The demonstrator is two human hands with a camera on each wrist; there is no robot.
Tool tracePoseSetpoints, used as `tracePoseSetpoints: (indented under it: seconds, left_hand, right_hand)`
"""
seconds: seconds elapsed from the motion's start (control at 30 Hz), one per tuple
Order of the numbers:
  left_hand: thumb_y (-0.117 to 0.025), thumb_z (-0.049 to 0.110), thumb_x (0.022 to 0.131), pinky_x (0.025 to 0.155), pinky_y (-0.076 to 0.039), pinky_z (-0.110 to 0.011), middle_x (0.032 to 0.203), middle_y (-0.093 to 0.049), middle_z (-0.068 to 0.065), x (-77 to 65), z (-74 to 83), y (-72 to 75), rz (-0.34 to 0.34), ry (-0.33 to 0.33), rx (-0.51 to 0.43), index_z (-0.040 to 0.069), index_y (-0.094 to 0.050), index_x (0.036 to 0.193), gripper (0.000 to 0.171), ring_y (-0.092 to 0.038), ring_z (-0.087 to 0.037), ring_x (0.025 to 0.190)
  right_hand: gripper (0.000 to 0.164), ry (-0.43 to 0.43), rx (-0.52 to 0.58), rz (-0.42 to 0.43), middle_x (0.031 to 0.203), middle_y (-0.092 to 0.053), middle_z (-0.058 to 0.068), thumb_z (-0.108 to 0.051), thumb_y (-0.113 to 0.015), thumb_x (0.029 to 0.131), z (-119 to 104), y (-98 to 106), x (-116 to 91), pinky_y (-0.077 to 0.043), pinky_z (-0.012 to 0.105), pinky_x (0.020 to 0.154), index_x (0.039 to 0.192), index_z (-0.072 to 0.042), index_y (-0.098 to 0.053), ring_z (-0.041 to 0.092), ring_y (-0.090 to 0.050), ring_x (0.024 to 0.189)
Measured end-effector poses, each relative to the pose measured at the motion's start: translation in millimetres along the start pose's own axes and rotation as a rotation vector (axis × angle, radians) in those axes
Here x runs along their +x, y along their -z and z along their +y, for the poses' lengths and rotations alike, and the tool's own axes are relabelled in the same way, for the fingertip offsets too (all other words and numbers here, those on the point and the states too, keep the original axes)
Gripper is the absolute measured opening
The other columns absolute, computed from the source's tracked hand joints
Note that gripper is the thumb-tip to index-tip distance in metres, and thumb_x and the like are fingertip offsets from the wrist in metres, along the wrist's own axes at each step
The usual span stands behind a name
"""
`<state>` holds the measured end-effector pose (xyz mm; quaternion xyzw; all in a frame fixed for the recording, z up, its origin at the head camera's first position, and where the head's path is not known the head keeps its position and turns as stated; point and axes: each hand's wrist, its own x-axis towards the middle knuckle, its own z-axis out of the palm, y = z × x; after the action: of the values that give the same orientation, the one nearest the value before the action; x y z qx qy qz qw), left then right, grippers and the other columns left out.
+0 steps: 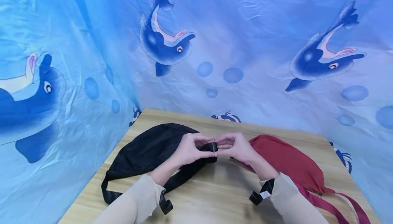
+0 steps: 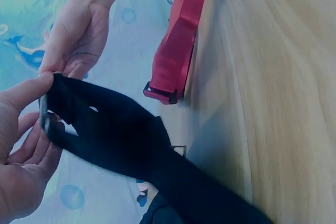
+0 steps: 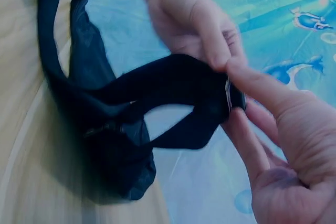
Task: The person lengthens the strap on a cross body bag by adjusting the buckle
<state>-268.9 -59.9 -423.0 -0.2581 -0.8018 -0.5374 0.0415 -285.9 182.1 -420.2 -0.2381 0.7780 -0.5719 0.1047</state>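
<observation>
A black waist bag [image 1: 144,149] lies on the left of the table, its black strap [image 3: 157,80] raised in loops toward the hands. At the strap's end is a small buckle [image 3: 236,98] with a thin metallic-looking edge. My left hand [image 1: 191,148] pinches this end from the left between thumb and fingers. From the right, my right hand [image 1: 237,146] pinches the same buckle, the fingertips of both hands nearly meeting. The left wrist view shows the black strap [image 2: 115,124] running from the fingers down toward the table.
A red waist bag [image 1: 285,162] lies on the right of the wooden table [image 1: 202,196], its strap [image 1: 328,207] trailing to the front right. Its other strap end carries a dark buckle [image 2: 160,94]. A blue dolphin-print curtain [image 1: 245,19] encloses the table's back and sides.
</observation>
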Motion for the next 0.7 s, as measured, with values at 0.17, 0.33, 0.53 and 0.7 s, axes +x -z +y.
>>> tracePoseSetpoints:
  seconds: [0.17, 0.33, 0.53, 0.7]
  left_hand:
    - [-0.100, 0.025, 0.074, 0.081, -0.062, -0.021, 0.099, -0.080, 0.000, -11.8, -0.3, -19.5, -0.003, -0.078, 0.088, 0.012, -0.083, 0.119, 0.050, -0.078, -0.008, 0.090]
    - [-0.099, 0.018, 0.074, 0.081, -0.064, -0.023, 0.096, -0.078, 0.003, -19.0, -3.5, -17.7, 0.091, -0.047, 0.071, 0.014, -0.084, 0.115, 0.044, -0.079, -0.010, 0.089]
    - [-0.101, 0.019, 0.072, 0.084, -0.064, -0.024, 0.100, -0.079, 0.001, -13.4, -2.6, -7.9, 0.089, -0.105, 0.084, 0.014, -0.083, 0.115, 0.047, -0.080, -0.013, 0.092]
    - [-0.101, 0.022, 0.071, 0.081, -0.064, -0.028, 0.102, -0.083, -0.001, -4.8, -1.6, -5.8, 0.144, -0.204, 0.190, 0.013, -0.084, 0.111, 0.044, -0.080, -0.013, 0.093]
  right_hand:
    - [0.046, 0.002, 0.075, -0.048, 0.125, -0.075, 0.024, -0.009, -0.091, 0.084, 12, -1, -18, -0.065, 0.034, 0.092, 0.123, 0.006, -0.071, 0.020, -0.079, 0.110]
    - [0.045, 0.075, 0.134, -0.085, 0.131, -0.070, 0.029, -0.005, -0.086, 0.089, 12, -11, -13, -0.064, 0.032, 0.096, 0.128, 0.008, -0.068, 0.014, -0.076, 0.115]
    - [0.037, 0.164, 0.050, -0.080, 0.124, -0.073, 0.032, 0.001, -0.086, 0.086, 4, -8, -2, -0.065, 0.035, 0.091, 0.120, 0.008, -0.072, 0.014, -0.079, 0.108]
    - [0.034, 0.239, 0.002, 0.001, 0.120, -0.074, 0.026, 0.004, -0.086, 0.084, 1, -8, 2, -0.066, 0.039, 0.088, 0.116, 0.003, -0.074, 0.019, -0.079, 0.108]
